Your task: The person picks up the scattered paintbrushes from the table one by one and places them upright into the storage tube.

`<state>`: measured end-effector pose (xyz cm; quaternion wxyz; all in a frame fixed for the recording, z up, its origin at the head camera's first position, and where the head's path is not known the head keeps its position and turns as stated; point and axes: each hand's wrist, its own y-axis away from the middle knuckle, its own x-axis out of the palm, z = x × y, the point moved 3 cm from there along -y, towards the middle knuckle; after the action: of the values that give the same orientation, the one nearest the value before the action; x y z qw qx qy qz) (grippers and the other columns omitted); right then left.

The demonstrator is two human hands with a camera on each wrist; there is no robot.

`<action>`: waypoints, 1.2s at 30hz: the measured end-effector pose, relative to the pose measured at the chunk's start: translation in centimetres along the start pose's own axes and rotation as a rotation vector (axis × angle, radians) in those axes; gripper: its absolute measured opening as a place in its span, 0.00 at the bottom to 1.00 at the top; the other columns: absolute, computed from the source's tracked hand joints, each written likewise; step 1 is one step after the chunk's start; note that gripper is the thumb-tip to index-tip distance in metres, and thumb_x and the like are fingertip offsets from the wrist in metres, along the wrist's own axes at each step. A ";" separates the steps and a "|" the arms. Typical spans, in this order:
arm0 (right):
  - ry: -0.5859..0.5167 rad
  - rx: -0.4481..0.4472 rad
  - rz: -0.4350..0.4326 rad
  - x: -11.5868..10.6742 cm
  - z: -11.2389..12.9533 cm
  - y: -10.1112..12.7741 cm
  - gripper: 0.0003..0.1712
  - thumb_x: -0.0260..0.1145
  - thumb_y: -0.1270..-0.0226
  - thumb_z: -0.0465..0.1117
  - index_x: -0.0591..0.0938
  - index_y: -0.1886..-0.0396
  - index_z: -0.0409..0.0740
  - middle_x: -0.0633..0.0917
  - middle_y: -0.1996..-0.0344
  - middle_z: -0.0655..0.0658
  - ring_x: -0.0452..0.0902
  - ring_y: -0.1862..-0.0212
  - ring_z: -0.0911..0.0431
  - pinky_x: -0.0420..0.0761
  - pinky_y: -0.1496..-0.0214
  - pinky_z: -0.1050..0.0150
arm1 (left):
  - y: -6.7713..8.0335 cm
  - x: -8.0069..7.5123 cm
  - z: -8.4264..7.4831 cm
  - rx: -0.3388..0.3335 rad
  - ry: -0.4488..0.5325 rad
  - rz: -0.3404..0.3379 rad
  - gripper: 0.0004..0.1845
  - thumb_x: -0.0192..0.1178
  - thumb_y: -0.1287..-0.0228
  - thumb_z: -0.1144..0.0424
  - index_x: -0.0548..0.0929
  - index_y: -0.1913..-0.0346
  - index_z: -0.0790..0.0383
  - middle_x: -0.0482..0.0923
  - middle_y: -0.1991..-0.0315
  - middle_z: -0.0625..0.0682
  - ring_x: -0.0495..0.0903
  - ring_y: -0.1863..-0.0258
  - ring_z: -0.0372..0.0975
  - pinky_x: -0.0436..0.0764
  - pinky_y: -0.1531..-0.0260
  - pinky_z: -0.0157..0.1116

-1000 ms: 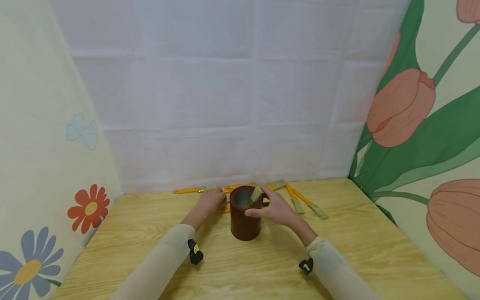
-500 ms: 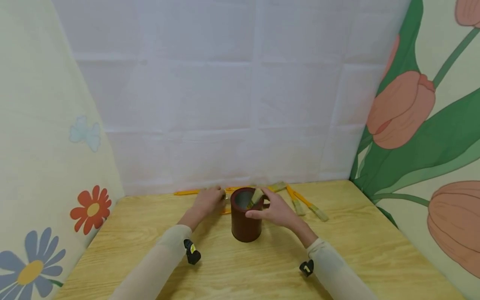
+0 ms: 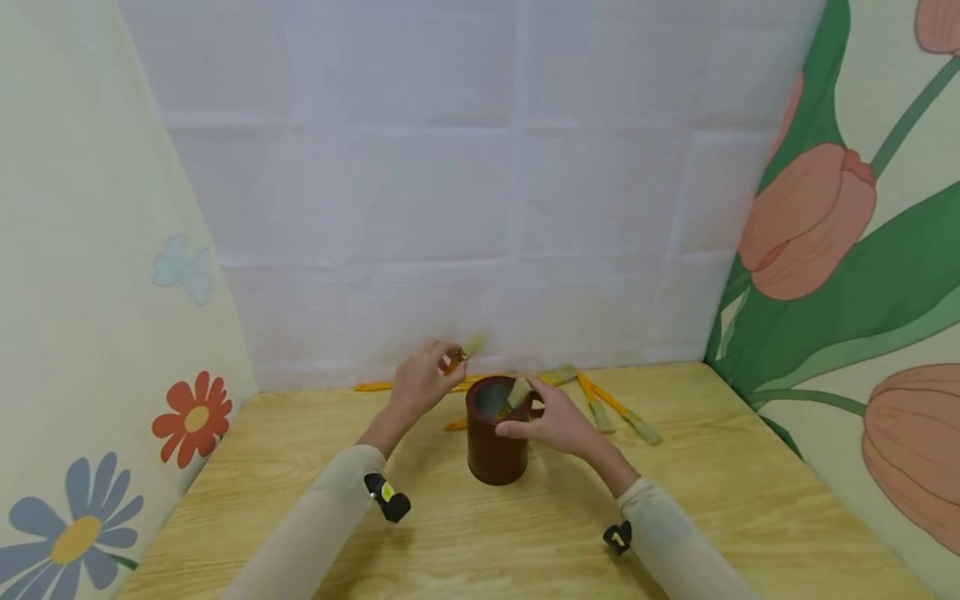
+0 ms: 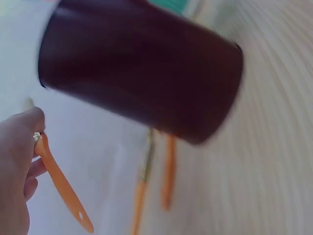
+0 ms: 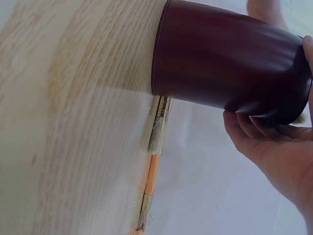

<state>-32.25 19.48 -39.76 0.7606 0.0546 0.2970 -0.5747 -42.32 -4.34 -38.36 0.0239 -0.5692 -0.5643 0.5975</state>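
My left hand [image 3: 420, 382] is raised behind and left of a dark red cylindrical cup [image 3: 497, 450], pinching a paintbrush [image 3: 473, 343] near its ferrule. Its pale bristles point up and right; in the left wrist view its orange handle [image 4: 66, 188] hangs below the fingers. The cup stands upright on the table, with another paintbrush [image 3: 517, 392] leaning in it, bristles up at the rim. My right hand [image 3: 557, 421] grips the cup near its top, thumb in front and fingers round the far right side. Those fingers [image 5: 249, 129] touch the cup wall in the right wrist view.
Several orange-handled paintbrushes lie on the wooden table [image 3: 465, 533] behind the cup, including one brush [image 3: 372, 387] at the left and two brushes [image 3: 622, 408] at the right. A white cloth backdrop [image 3: 420, 208] rises at the table's back edge, with flower-printed sheets on both sides.
My left hand was down among the brushes behind the cup; it has lifted up and carries a paintbrush off the table. My right hand has stayed on the cup.
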 end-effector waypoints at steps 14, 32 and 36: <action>-0.009 -0.006 -0.011 0.1 -0.1 -0.2 0.44 0.80 0.42 0.57 0.71 0.28 0.57 0.78 0.41 0.51 0.78 0.44 0.55 0.80 0.45 0.53 | -2.6 -5.1 -7.7 0.173 0.463 -0.331 0.15 0.70 0.35 0.64 0.86 0.46 0.58 0.84 0.56 0.48 0.84 0.65 0.39 0.82 0.69 0.46; -0.019 -0.003 0.010 0.3 -0.3 0.0 0.46 0.79 0.41 0.58 0.68 0.26 0.62 0.76 0.37 0.53 0.76 0.41 0.51 0.81 0.48 0.53 | -0.3 -3.3 -10.3 0.188 0.574 -0.033 0.13 0.67 0.35 0.71 0.82 0.49 0.63 0.81 0.57 0.52 0.87 0.61 0.39 0.85 0.64 0.39; -0.030 -0.007 0.007 0.3 -0.3 0.0 0.46 0.78 0.39 0.54 0.67 0.24 0.60 0.73 0.34 0.51 0.75 0.38 0.48 0.80 0.46 0.51 | 0.1 -2.8 -10.3 0.149 0.552 0.074 0.12 0.66 0.33 0.72 0.80 0.50 0.63 0.80 0.57 0.52 0.87 0.62 0.38 0.85 0.67 0.37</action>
<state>-32.36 19.37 -40.12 0.7673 0.0443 0.2876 -0.5715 -34.00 0.43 -33.67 0.1965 -0.7273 -0.4698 0.4602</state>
